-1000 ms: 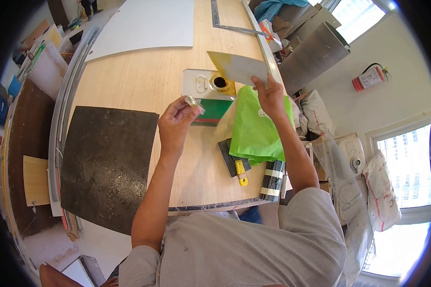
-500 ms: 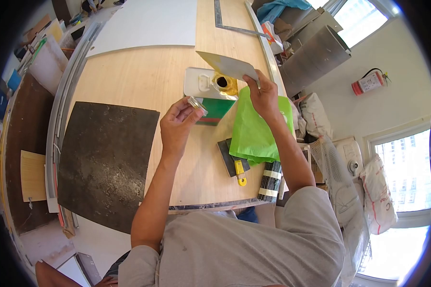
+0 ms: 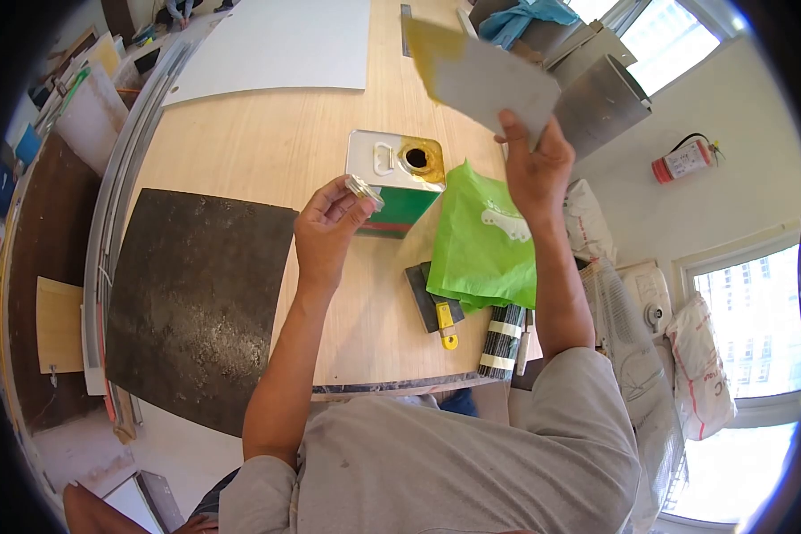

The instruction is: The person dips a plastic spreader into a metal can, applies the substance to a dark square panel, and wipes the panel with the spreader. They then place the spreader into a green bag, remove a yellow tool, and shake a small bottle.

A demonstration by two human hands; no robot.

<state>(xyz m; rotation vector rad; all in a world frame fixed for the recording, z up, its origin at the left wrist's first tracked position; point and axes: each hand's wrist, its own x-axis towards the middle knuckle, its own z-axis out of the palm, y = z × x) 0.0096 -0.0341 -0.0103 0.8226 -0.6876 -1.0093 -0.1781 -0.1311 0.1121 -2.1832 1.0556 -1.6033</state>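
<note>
My left hand (image 3: 329, 222) pinches a small round metallic cap (image 3: 365, 191) just left of the can. A rectangular metal can (image 3: 396, 200) with a green side stands on the wooden table (image 3: 240, 133); amber residue surrounds its open round mouth. My right hand (image 3: 540, 165) grips a flat grey sheet (image 3: 494, 80) by its near edge, raised beyond the can and to the right. Yellowish liquid coats the sheet's left end. Below my right hand lies a green bag (image 3: 482, 240), partly over a dark flat piece.
A dark textured sheet (image 3: 200, 303) lies at the table's left, a white sheet (image 3: 276, 49) at the far side. Near the front edge are a yellow-handled cutter (image 3: 446, 327) and a taped black bundle (image 3: 502, 343). Another person's arm (image 3: 98, 512) shows lower left.
My right hand has lifted the grey sheet up and to the right, away from the can's mouth. My left hand and the cap have barely moved.
</note>
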